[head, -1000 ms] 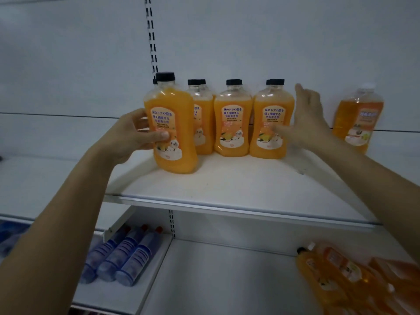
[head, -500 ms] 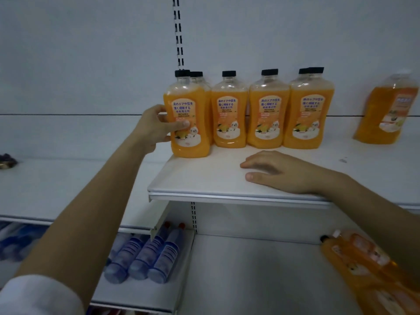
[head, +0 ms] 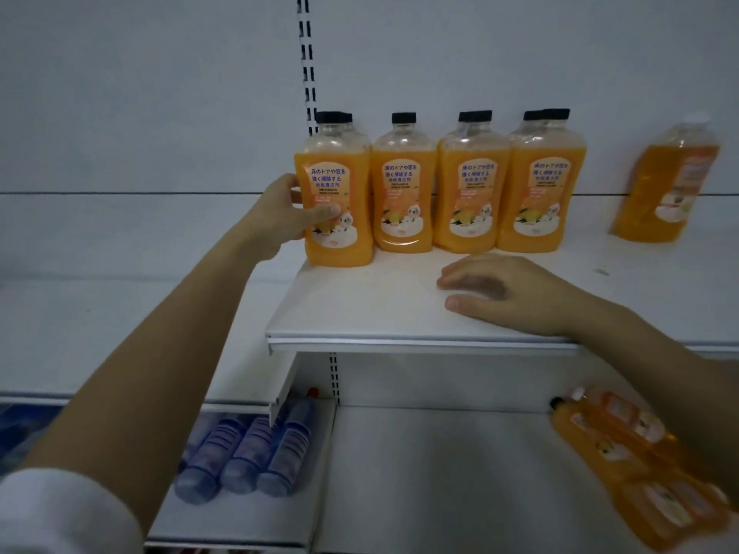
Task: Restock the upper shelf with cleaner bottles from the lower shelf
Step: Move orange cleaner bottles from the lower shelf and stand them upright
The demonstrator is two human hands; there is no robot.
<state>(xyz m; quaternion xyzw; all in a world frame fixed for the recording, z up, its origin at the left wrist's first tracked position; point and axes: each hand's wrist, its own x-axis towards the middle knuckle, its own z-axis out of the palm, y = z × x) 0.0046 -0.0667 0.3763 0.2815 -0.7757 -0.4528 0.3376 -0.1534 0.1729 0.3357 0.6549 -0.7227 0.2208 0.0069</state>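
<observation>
We grip the leftmost cleaner bottle (head: 338, 209) with our left hand (head: 286, 217), thumb across its label and fingers wrapped round its far side; it stands upright at the left end of the upper shelf (head: 360, 317), just beside its neighbour in the row. Our right hand (head: 504, 291) lies palm down on the same shelf in front of the row, fingers relaxed and holding nothing. The row (head: 472, 193) shows four orange bottles with black caps across the front, and second caps peek from behind three of them. One more orange bottle (head: 668, 181) stands well apart to the right, blurred. On the lower shelf (head: 440, 473) orange bottles (head: 616, 437) lie on their sides at the right; we cannot count them surely. Three blue bottles (head: 248, 453) lie side by side on the neighbouring low shelf to the left. The shelving is plain white metal against a white back wall (head: 160, 94), with a slotted upright (head: 308, 62) behind the row. A second ago the held bottle stood forward of the others and our right hand was raised by the fourth bottle; now the bottle sits level with the row and the right hand rests flat.
</observation>
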